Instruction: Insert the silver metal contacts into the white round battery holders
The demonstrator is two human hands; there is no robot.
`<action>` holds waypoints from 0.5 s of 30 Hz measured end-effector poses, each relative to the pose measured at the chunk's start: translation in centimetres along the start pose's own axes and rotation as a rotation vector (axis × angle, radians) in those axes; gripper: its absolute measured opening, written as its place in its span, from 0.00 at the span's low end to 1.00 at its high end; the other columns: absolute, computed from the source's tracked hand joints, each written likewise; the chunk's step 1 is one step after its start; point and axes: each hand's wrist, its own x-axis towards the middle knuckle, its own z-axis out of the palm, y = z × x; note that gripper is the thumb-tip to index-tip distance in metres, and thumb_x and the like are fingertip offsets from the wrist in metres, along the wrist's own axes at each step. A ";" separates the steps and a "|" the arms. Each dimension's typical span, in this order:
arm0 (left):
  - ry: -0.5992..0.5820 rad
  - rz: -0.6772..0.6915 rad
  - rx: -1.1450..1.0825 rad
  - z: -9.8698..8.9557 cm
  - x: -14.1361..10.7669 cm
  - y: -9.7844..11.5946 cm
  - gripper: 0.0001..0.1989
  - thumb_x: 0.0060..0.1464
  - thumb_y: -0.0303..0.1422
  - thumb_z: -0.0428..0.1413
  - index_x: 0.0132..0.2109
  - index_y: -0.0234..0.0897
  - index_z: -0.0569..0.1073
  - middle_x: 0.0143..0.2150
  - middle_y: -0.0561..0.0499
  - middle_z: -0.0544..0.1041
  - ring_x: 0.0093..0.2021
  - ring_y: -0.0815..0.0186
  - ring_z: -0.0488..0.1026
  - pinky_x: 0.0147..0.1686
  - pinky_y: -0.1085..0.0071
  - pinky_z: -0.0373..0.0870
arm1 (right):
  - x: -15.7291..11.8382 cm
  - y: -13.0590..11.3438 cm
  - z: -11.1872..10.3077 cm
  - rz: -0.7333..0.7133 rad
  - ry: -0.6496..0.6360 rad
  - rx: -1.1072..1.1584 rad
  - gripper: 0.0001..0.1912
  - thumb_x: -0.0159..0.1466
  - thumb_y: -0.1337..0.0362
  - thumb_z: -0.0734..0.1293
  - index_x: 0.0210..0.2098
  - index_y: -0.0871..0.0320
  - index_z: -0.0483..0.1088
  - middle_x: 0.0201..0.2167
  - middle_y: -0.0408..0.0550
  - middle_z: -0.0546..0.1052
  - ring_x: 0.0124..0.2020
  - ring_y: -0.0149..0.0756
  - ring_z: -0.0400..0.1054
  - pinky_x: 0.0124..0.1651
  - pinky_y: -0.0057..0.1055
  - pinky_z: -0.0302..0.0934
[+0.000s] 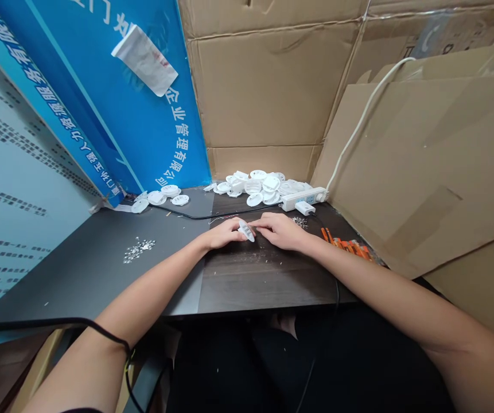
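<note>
Both hands meet at the centre of the frame, above the dark wood-grained part of the tabletop (238,281). Its near edge runs across the lower middle of the frame, and between that edge and the hands lies a stretch of surface with only tiny pale bits on it. To the left, the grey part of the top widens toward the lower left, bearing a loose cluster of shiny small pieces (138,250) well apart from the left hand (221,234). Room is tighter behind: a black cable (195,217) crosses just beyond the hands, and past it a heap of white discs (268,184) sits against the cardboard wall (272,92). A smaller group of discs (164,195) lies by the foot of the blue panel (143,132), left of centre. Right of the heap, a power strip (296,199) lies near the leaning cardboard sheet (427,155), which bounds the right side; orange pieces (350,246) line its foot.

Thumb and fingers of the left hand are narrowed on one white disc (247,230), held tilted at the centre of the frame. Fingers of the right hand (281,230) are loosely bent, the index reaching toward the disc; whether it touches, or grips anything small, I cannot tell.
</note>
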 end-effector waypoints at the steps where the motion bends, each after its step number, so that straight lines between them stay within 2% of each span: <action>1: -0.002 0.002 -0.003 0.0 0.0 0.0 0.23 0.56 0.47 0.56 0.48 0.32 0.80 0.49 0.44 0.77 0.53 0.57 0.71 0.58 0.64 0.65 | 0.0 0.0 0.0 -0.002 -0.006 -0.015 0.19 0.72 0.70 0.62 0.54 0.50 0.80 0.38 0.47 0.74 0.39 0.31 0.67 0.46 0.28 0.56; 6: -0.006 0.004 -0.019 0.0 0.0 0.0 0.22 0.56 0.45 0.55 0.48 0.33 0.81 0.50 0.44 0.77 0.54 0.57 0.71 0.60 0.64 0.64 | 0.3 -0.2 -0.4 0.000 -0.043 -0.072 0.18 0.72 0.69 0.60 0.49 0.50 0.81 0.38 0.46 0.73 0.40 0.31 0.66 0.45 0.27 0.54; 15: -0.010 -0.009 -0.023 0.0 0.0 0.3 0.19 0.56 0.43 0.56 0.46 0.34 0.82 0.48 0.45 0.78 0.52 0.58 0.72 0.61 0.63 0.64 | 0.2 -0.9 -0.8 0.063 -0.078 -0.177 0.19 0.70 0.68 0.60 0.48 0.44 0.80 0.41 0.43 0.74 0.41 0.32 0.66 0.39 0.28 0.49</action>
